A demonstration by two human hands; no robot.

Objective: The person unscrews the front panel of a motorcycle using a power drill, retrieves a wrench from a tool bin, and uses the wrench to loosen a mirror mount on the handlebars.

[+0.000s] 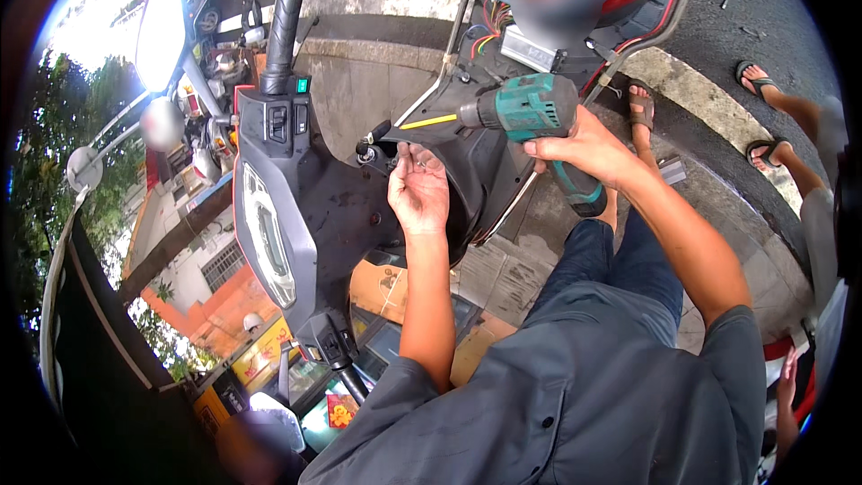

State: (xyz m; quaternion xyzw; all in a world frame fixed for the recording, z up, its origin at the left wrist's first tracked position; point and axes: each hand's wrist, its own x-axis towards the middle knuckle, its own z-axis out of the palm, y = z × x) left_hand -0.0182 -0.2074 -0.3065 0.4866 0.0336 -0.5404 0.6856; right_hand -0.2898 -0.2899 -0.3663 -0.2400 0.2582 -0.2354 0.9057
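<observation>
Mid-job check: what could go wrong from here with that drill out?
The long yellow bit on the teal drill in the right hand ends close to the left hand in this view; depth is unclear, but a slip might nick the fingers.

Coloured wires lie exposed by the silver box; the drill could snag them if swung that way.

Something tiny seems to sit in the left fingers; it might drop.

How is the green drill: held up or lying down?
Held up: the right hand is wrapped around the green drill. I cannot tell whether it's spinning.
</observation>
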